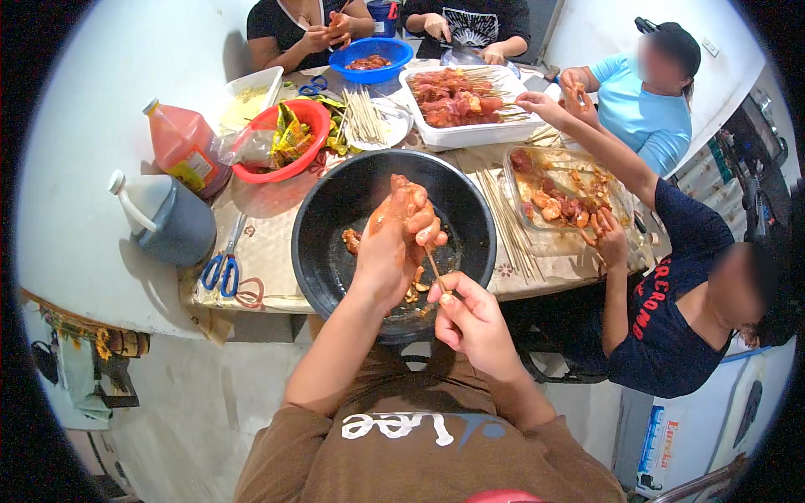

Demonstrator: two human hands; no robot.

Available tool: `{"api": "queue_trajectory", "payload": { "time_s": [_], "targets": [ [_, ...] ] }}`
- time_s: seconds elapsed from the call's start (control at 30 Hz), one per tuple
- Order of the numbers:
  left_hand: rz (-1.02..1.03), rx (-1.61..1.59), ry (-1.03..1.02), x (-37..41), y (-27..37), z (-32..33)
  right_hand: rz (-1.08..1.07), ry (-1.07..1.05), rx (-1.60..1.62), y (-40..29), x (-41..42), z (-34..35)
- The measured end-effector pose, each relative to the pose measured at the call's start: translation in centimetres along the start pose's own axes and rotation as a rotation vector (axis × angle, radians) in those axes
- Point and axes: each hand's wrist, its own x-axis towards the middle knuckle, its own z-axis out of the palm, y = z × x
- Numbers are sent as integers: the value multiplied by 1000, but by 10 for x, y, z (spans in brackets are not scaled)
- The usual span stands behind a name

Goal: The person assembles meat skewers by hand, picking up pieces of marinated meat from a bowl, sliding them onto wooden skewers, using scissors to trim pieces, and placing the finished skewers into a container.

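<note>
My left hand (pixel 399 229), coated in reddish marinade, is curled around the upper part of a thin bamboo skewer (pixel 433 261). Whatever else lies inside that fist is mostly hidden by the fingers. Lower down, my right hand (pixel 470 320) pinches the skewer's bottom end between thumb and fingers. Both hands are above a large black basin (pixel 314 188) at the table's near edge. A piece of marinated meat (pixel 352 241) rests in it on the left, and small scraps (pixel 415 289) stick to its wet bottom.
Loose skewers (pixel 506 220) lie right of the basin, beside a clear meat tray (pixel 510 182) where a co-worker's hand (pixel 607 242) reaches. A white tray (pixel 465 137) holds skewered meat. Blue-handled scissors (pixel 223 267), jugs (pixel 170 220) and a red bowl (pixel 286 173) stand left. More co-workers sit around the table.
</note>
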Motion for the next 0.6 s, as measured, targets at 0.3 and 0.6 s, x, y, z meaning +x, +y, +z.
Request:
{"api": "queue_trajectory", "payload": {
  "time_s": [0.3,0.6],
  "targets": [
    [-27,-55,-30,0,2,-6,3,24,-27,4,3,-1],
    [-85,8,-127,-11,16,-9,-93,189,-399,-3,1,-10]
  ]
}}
